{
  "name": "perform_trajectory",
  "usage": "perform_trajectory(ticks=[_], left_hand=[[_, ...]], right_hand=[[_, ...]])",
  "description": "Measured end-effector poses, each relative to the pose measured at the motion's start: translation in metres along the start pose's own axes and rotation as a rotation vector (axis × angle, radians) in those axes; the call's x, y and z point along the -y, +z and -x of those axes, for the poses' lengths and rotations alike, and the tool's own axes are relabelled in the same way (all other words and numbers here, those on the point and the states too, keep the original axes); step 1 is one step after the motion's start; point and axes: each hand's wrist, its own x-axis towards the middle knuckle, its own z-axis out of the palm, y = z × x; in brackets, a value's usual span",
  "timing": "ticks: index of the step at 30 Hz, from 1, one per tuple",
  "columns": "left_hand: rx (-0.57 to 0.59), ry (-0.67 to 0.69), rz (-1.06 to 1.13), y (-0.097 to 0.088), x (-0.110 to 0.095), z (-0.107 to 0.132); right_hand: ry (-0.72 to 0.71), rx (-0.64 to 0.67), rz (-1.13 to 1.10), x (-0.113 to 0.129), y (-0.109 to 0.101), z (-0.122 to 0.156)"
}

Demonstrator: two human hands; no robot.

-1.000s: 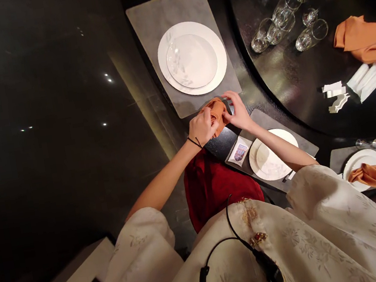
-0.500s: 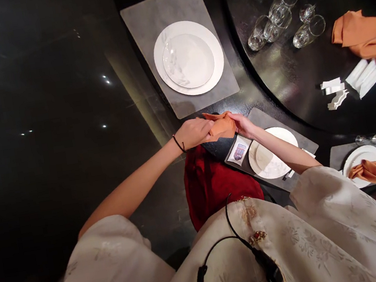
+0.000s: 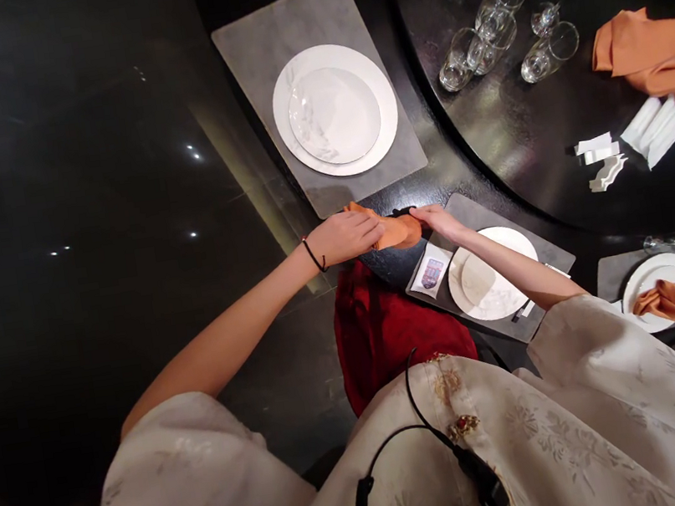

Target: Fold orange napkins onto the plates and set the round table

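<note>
Head view: gripping an orange napkin (image 3: 394,232) above the bench (image 3: 437,179) edge, with the left hand (image 3: 344,237) closed over one end and the right hand (image 3: 439,222) pinching the other, between the upper mat (image 3: 248,55) and the lower mat (image 3: 464,210). Likely to handle as soft, light and limp, not fragile but apt to unroll, so best held by both ends with folds pressed together. Set over a glossy black surface with plates (image 3: 334,114), glasses (image 3: 537,62) and a turntable (image 3: 518,146), beside dark, shiny floor (image 3: 131,317) in dim light.
</note>
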Motion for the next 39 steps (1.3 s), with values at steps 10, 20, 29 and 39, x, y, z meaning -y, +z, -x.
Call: perform_trajectory(ticks=[10,20,29,39], left_hand=[[-0.073,-0.498,0.495,0.024,0.015,-0.016],[-0.364,-1.430,0.734,0.117,0.002,-0.009],[0.222,-0.871,0.236,0.093,0.008,-0.033],[0.194,-0.658,0.555,0.085,0.057,0.006]], right_hand=[[-0.126,0.385,0.441,0.027,-0.032,-0.043],[0.161,-0.189,-0.121,-0.008,-0.003,-0.092],[-0.110,-0.373,-0.641,-0.051,0.085,-0.062],[-0.417,-0.270,0.305,-0.064,0.097,-0.055]])
